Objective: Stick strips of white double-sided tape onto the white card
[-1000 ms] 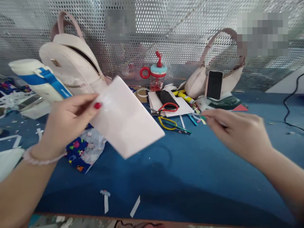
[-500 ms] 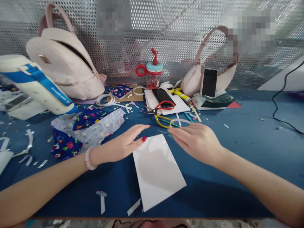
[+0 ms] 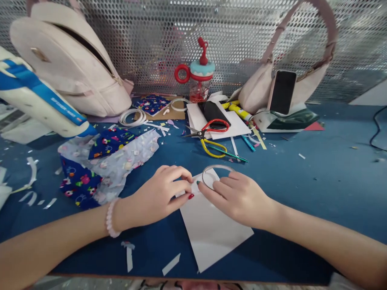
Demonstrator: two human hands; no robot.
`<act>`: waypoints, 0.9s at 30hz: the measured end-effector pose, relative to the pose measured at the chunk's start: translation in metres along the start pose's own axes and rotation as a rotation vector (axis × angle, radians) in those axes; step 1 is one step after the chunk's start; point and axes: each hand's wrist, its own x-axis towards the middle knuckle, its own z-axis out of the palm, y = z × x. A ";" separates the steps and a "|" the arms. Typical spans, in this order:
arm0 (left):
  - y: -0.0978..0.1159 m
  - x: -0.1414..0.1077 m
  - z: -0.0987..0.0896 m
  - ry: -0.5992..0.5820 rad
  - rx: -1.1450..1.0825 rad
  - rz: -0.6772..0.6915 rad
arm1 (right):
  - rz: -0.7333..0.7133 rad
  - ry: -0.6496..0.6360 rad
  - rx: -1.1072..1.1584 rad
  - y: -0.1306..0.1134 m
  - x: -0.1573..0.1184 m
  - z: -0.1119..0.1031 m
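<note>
A white sheet of card or folded paper (image 3: 217, 231) lies at an angle on the blue table before me. My left hand (image 3: 165, 195), wearing a pink bead bracelet (image 3: 111, 219), rests over its upper left edge. The left fingers are bent and apart from the thumb; no held thing shows between them. My right hand (image 3: 238, 197) is closed on a thin, pale ring that looks like a narrow tape roll (image 3: 216, 166), above the sheet's upper part. The right index finger points toward my left fingertips. Any strip between the hands is too fine to make out.
Beyond the hands lie red-and-yellow-handled scissors (image 3: 211, 137), a teal pen (image 3: 248, 143) and white tape rolls (image 3: 133, 117). Patterned wrapping paper (image 3: 81, 181) is at left. A cup (image 3: 201, 80), backpack (image 3: 75, 68), handbag (image 3: 254, 92) and phone (image 3: 282, 92) stand behind. Paper scraps (image 3: 171, 264) are scattered about.
My hands have come closer together and down over the sheet's upper end. The ring has moved left with my right hand. My left fingers have bent, and the view has shifted.
</note>
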 end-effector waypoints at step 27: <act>-0.014 -0.004 0.004 -0.238 -0.310 -0.105 | 0.399 -0.592 -0.145 0.033 -0.040 -0.004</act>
